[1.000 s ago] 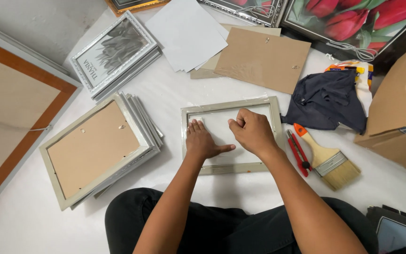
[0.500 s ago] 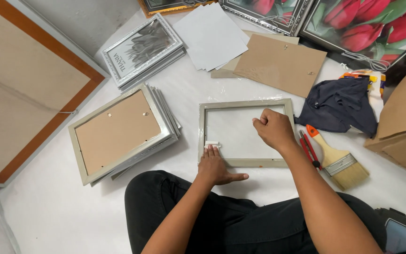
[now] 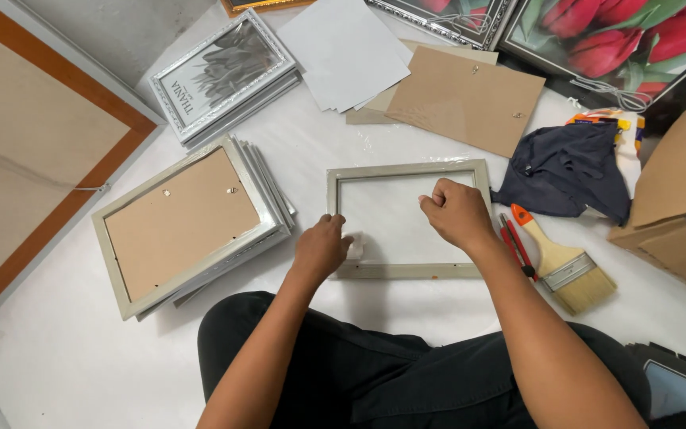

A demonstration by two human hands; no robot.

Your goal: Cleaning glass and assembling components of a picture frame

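Change: my left hand [image 3: 321,248] has gone from the frame's near left corner a moment ago to its left rail, and my right hand [image 3: 458,213] sits a little further in over the glass.
Frame [image 3: 406,270]: small, pale grey-green, rectangular, lying flat on the white sheet [image 3: 65,357] right in front of my lap; paint on the near rail looks scuffed; the middle shows clear, with white beneath.
Frame position: between the stack [image 3: 188,222] on my left and the brush [image 3: 561,262] on my right, apart from both.
Left hand: fingers curled together over a small white pad [image 3: 353,246] against the inside of the left rail; I cannot tell how tightly the pad is gripped.
Right hand: closed in a loose fist, knuckles up, resting on the pane near the far right corner; whether anything is pinched inside I cannot tell.
Stack: grey frames lying backs up, brown board on top.
Brush: flat, wooden handle with an orange tip, bristles toward me; a red tool [image 3: 515,245] lies just beside it.
Cloth [image 3: 565,167]: dark, crumpled, beyond the brush.
Backing [image 3: 466,99]: loose brown board, beyond the frame.
Unchanged: stack, brush, cloth and backing lie as they did before.
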